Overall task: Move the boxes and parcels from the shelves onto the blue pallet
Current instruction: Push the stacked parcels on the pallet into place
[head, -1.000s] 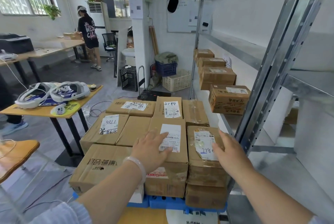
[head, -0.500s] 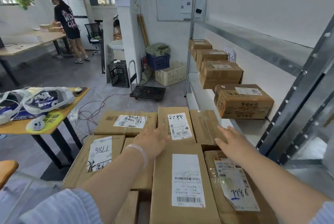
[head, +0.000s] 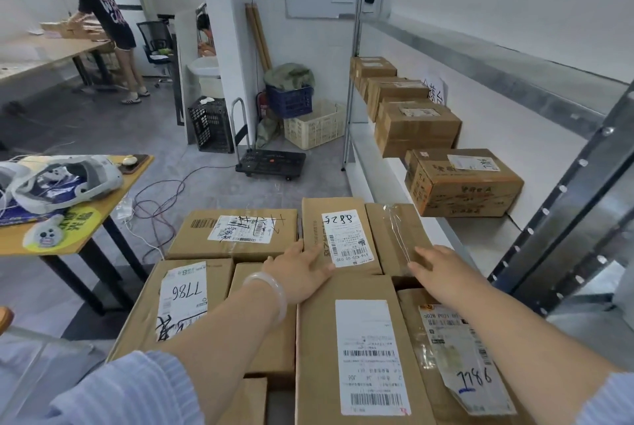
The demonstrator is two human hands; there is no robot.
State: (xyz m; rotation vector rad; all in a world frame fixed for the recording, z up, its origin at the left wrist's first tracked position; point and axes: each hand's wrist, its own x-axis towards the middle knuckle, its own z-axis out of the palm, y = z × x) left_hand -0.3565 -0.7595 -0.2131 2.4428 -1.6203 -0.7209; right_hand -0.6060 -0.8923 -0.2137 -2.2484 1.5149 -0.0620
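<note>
My left hand [head: 302, 270] is resting flat on the 5288-labelled box [head: 343, 218]. My right hand [head: 435, 266] is spreading open over the taped box [head: 391, 229], contact unclear. Four cartons [head: 463, 184] are sitting on the shelf [head: 480, 239].

Labelled cardboard boxes [head: 356, 349] in tight stack

Soft, even light fills the room, brightest on the white wall [head: 514, 13] at the upper right, with only faint shadows under the boxes [head: 459, 191] at the right. The wide lens bends the metal post [head: 569, 184] at the right edge and stretches the sleeves [head: 120, 390] in the bottom corners. Labels [head: 346, 239] at centre are sharp; the person [head: 106, 13] at upper left is soft.
</note>
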